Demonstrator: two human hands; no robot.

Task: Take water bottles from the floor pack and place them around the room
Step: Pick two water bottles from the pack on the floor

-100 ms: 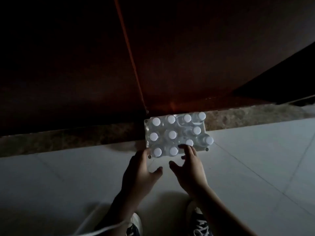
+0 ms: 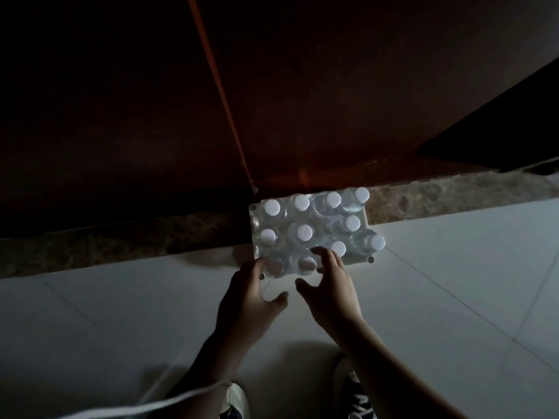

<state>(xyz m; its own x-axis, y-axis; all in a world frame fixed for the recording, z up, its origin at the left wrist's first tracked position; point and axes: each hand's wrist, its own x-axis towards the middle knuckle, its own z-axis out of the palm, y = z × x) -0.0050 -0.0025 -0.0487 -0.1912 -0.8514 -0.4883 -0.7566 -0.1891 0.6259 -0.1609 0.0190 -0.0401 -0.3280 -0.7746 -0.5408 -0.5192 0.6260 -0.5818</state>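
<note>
A shrink-wrapped pack of water bottles (image 2: pixel 311 219) with white caps stands on the pale tiled floor, against a stone threshold. Several bottles fill it. My left hand (image 2: pixel 251 300) is at the pack's near left corner, fingers spread beside the nearest bottle (image 2: pixel 273 266), thumb out to the right. My right hand (image 2: pixel 331 291) reaches over the near edge, fingertips on the wrap by a capped bottle (image 2: pixel 338 247). Neither hand is closed around a bottle. The scene is dim.
A dark reddish wooden door or panel (image 2: pixel 302 101) rises behind the pack, with a stone threshold strip (image 2: pixel 453 192) along its base. My shoes (image 2: pixel 352 388) show at the bottom. A white cord (image 2: pixel 157 403) crosses the lower left. Pale floor tiles (image 2: pixel 453 297) spread on both sides.
Both hands have edged slightly forward toward the pack's near edge; the pack has not moved.
</note>
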